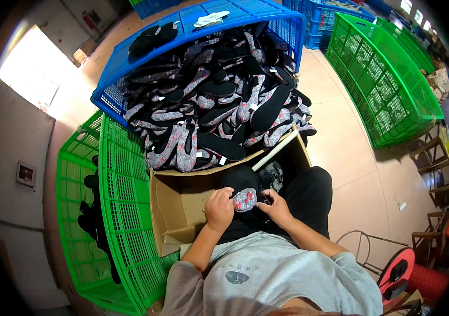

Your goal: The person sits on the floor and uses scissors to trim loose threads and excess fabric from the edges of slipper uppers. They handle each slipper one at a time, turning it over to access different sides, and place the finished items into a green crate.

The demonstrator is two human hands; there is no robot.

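Over my lap I hold a slipper (245, 200) with a grey, red-flowered toe part and a black area beyond it. My left hand (218, 209) is closed on its left edge. At the right edge, the thumb and fingers of my right hand (277, 207) pinch it. In front lies a big heap of slippers (216, 100), black and flower-patterned, some with small white tags. The heap spills out of a blue plastic crate (110, 100) toward an open cardboard box (182, 197) at my knees.
Tall green crates (130, 221) stand close on my left, with black items inside. Another green crate (377, 84) is at the far right. A pale tube (275, 150) leans across the box. At lower right are a red round object (397, 271) and wooden stools (435, 152).
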